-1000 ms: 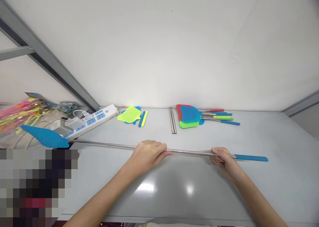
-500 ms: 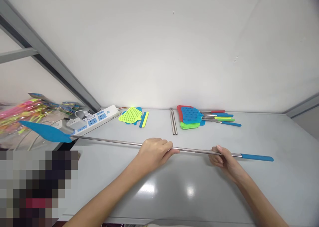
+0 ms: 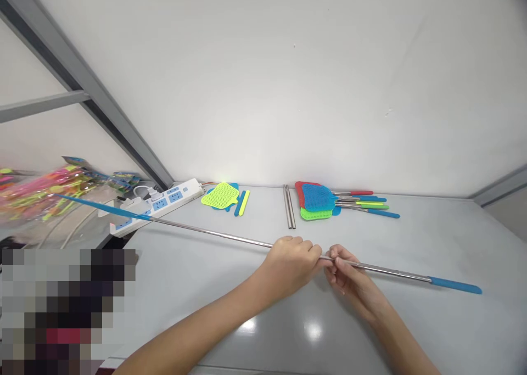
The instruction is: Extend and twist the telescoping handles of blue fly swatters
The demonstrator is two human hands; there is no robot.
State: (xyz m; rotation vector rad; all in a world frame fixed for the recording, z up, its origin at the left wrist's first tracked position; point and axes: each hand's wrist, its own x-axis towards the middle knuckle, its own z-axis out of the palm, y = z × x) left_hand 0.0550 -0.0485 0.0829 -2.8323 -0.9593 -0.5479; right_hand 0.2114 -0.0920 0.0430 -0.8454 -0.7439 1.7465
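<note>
A long fly swatter (image 3: 214, 233) with a stretched metal rod lies across both my hands above the table. Its blue head, seen nearly edge-on, points to the far left over the power strip, and its blue grip is at the right end. My left hand (image 3: 293, 261) is wrapped around the middle of the rod. Close beside it, my right hand (image 3: 346, 273) pinches the rod between thumb and fingers. Behind my hands lies a stack of fly swatters (image 3: 319, 198) with red, blue and green heads and shortened rods.
On the grey table (image 3: 436, 238), two metal tubes (image 3: 290, 207) lie left of the stack. Farther left are loose swatter heads (image 3: 221, 195), blue and yellow grips (image 3: 242, 203) and a white power strip (image 3: 164, 202). Bagged colourful items (image 3: 53, 188) sit at far left, before a white wall (image 3: 288, 89).
My right hand has slid along the rod toward my left hand. The swatter has shifted right, its grip end is lower, and its head has turned edge-on.
</note>
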